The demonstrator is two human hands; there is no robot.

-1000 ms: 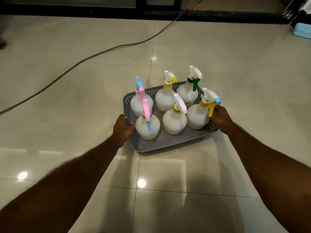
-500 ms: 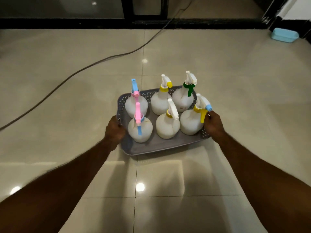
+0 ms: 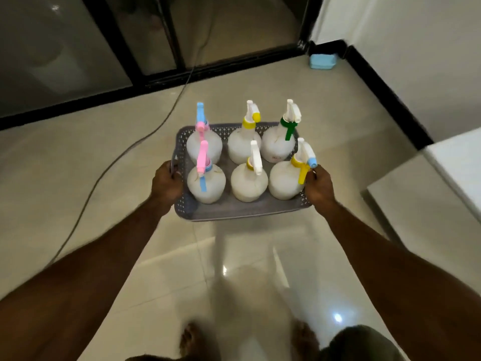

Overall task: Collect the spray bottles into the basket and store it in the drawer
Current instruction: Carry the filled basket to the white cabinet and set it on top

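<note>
Basket (image 3: 242, 211) now lifted higher off the floor, left hand (image 3: 166, 182) and right hand (image 3: 318, 187) clamped on its sides; six spray bottles (image 3: 248, 182) aboard, drawer next.

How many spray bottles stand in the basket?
6, all in the grey basket, none seemingly hidden: back row; front row.
</note>
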